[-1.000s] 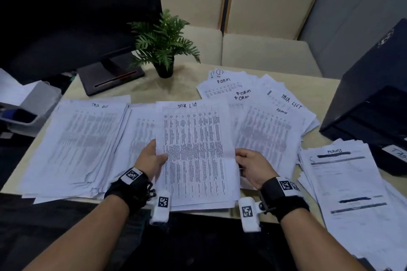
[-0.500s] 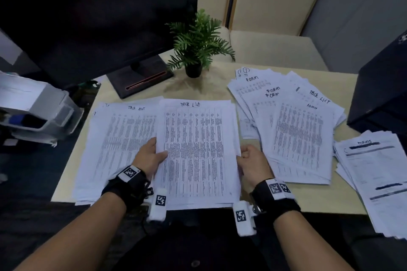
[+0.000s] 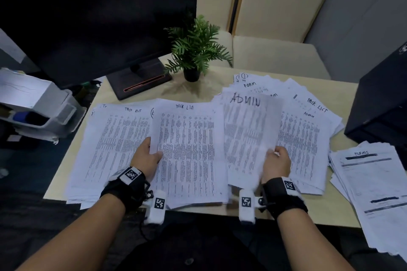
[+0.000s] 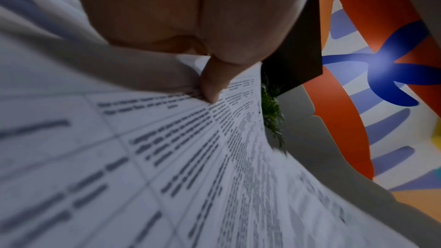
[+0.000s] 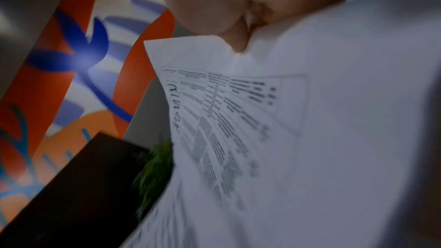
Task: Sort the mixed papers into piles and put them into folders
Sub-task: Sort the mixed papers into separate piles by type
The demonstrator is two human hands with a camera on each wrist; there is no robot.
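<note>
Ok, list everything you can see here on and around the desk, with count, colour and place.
table: one, light wood, under the papers.
task list stack: one, white, front centre.
ADMIN sheet: one, white, held up right of that stack.
task list pile: one, white, table's left part.
mixed pile: one, white, right rear.
FORMS pile: one, white, table's right edge.
potted plant: one, green, rear centre.
monitor: one, black, rear left.
cabinet: one, black, far right.
tray: one, grey, left of the table.
chairs: two, beige, behind the table.
left hand: one, grips the stack's left edge.
right hand: one, pinches the ADMIN sheet's right edge.
</note>
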